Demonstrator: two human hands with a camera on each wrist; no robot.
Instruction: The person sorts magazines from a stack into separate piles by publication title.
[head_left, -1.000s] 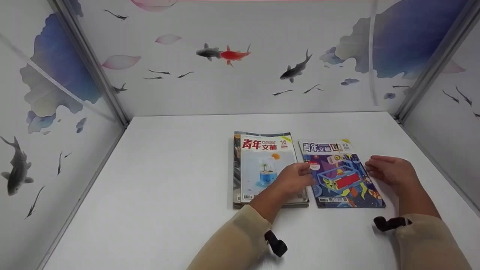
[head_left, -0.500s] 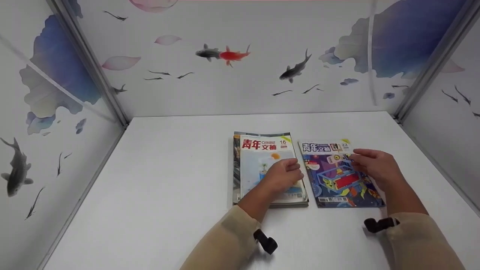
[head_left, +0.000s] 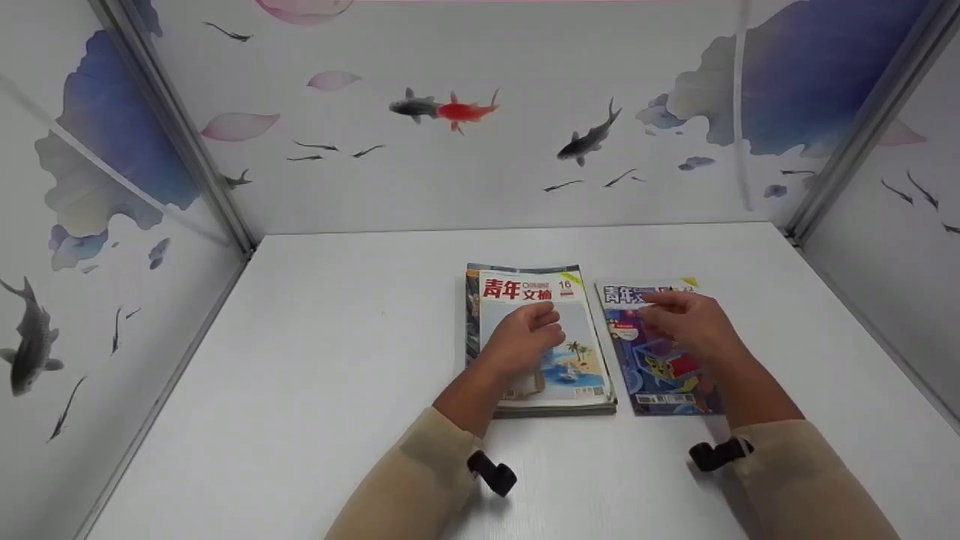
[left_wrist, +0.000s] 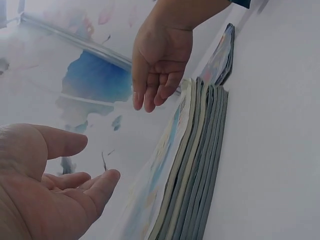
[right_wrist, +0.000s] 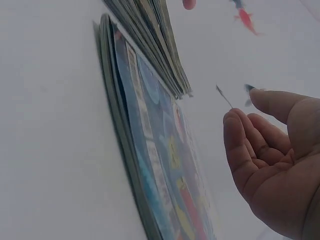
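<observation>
A tall stack of magazines [head_left: 577,322] lies on the table, topped by a pale cover with red lettering and a beach picture. My left hand [head_left: 523,339] hovers over that cover, fingers relaxed and holding nothing. To the right lies a thinner pile of magazines [right_wrist: 150,135] with a purple-blue cover. Above its upper part hangs my right hand [head_left: 690,324], fingers loosely bent, nothing in them. The left wrist view shows the left hand's thumb and fingers [left_wrist: 102,192] apart, beside the stack's layered edges. The right hand covers part of the purple cover.
A white table [head_left: 322,352] carries both piles, with a narrow gap between them. White panels [head_left: 480,180] printed with fish and lotus leaves enclose the table at the back and both sides, joined by grey metal posts [head_left: 217,172].
Both hands have moved left: the left from the gap between the piles to over the tall stack, the right from beside the purple magazine to above it. The magazines have stayed put.
</observation>
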